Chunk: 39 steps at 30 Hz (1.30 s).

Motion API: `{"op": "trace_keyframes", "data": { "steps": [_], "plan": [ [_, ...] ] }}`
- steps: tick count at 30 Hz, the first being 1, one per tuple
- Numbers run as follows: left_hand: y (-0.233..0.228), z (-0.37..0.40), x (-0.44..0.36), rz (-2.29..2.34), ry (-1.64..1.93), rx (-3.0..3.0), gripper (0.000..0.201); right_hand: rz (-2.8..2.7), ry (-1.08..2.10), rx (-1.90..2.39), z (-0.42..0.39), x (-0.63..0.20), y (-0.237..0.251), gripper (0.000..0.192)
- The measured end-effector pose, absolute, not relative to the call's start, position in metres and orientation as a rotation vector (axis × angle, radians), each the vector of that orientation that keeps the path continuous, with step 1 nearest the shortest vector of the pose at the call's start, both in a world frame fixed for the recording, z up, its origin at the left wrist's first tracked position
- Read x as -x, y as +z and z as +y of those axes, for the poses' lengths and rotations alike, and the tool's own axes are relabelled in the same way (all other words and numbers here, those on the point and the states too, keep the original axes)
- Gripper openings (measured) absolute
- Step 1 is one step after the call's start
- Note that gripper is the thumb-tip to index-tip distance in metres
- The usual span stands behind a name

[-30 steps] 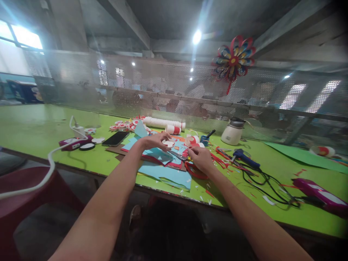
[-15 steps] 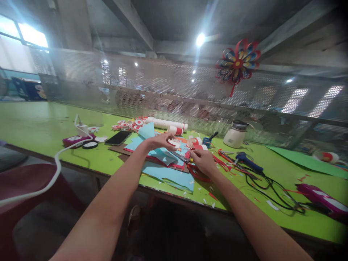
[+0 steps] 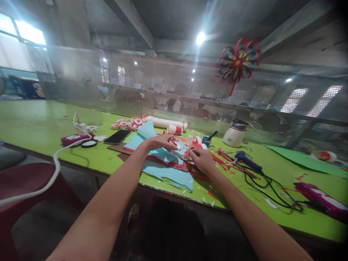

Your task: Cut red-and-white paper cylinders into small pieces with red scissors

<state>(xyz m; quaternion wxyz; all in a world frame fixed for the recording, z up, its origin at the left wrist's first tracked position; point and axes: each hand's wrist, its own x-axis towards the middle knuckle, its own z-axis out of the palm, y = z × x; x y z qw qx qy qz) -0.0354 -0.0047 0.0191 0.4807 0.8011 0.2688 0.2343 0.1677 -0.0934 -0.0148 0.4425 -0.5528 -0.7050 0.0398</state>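
The scissors (image 3: 181,156) lie between the two hands, blades pointing toward the left hand (image 3: 160,142), handle end under the fingers of the right hand (image 3: 201,159); the right hand is curled closed around that handle, palm down, wrist low over the table (image 3: 40,123); the left hand is bent at the wrist with fingers pinched on a small paper piece (image 3: 175,143), white with red, held just beyond the blade tips; both forearms reach straight forward from the near edge; under both hands lies a pile of blue paper sheets (image 3: 168,174); just right of the right hand a glue gun (image 3: 246,159) rests; left of the left hand a phone (image 3: 117,137) lies flat.
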Motion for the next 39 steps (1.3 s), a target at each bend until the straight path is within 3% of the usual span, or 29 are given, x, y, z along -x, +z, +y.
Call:
{"op": "trace_keyframes", "data": {
  "steps": [5,11,19,31,39],
  "plan": [
    [0.016,-0.008,0.026,0.558,0.546,-2.009,0.039,-1.693,0.327,1.334,-0.094,-0.166,-0.014,0.028],
    [0.013,-0.008,0.016,0.646,0.543,-2.336,0.045,-1.524,0.784,1.307,-0.095,-0.16,-0.015,0.041],
    [0.011,-0.01,0.011,0.49,0.644,-2.402,0.049,-1.328,1.148,1.261,-0.097,-0.162,-0.014,0.027],
    [0.013,-0.015,0.009,0.259,0.654,-2.108,0.047,-1.237,1.183,1.206,-0.097,-0.163,-0.013,0.012],
    [0.02,-0.024,0.014,0.175,0.576,-1.876,0.035,-1.269,1.121,1.167,-0.096,-0.159,-0.012,0.02]
  ]
}}
